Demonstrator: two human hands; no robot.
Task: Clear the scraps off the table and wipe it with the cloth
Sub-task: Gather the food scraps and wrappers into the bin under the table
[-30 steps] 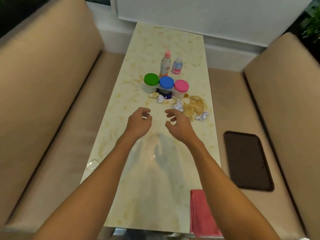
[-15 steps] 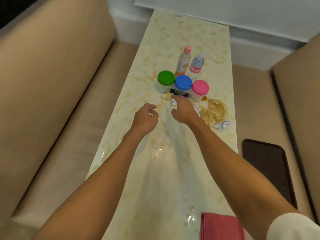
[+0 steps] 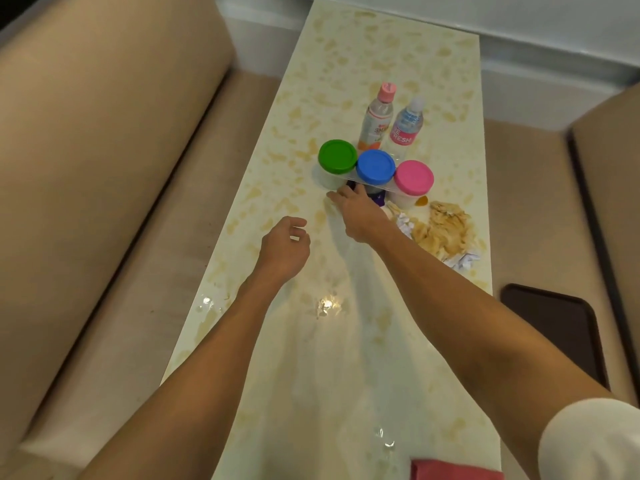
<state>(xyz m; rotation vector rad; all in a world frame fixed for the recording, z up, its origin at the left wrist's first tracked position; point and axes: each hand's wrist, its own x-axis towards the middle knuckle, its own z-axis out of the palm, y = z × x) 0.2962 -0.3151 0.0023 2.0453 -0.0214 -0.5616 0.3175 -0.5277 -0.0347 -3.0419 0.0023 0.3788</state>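
Observation:
On the marble table [image 3: 346, 71] a heap of beige food scraps [image 3: 445, 233] lies right of centre, with crumpled white paper bits [image 3: 464, 263] at its near edge and an orange bit [image 3: 421, 201] beside the pink-lidded jar. My right hand [image 3: 358, 213] reaches to the foot of the jars, knuckles up, its fingers down on the table in front of the green-lidded jar; whatever is under them is hidden. My left hand [image 3: 285, 249] hovers over the table to the left, loosely curled and holding nothing. A red cloth [image 3: 453, 471] lies at the near edge.
Three jars with green [image 3: 337, 155], blue [image 3: 375, 167] and pink [image 3: 414, 177] lids stand in a row, two small bottles [image 3: 377, 119] behind them. Beige sofa seats flank the table. A dark tray [image 3: 561, 334] rests on the right seat.
My right hand has moved forward and left, from the white paper bit to the foot of the green and blue jars. The left hand has held its place. The view has moved closer.

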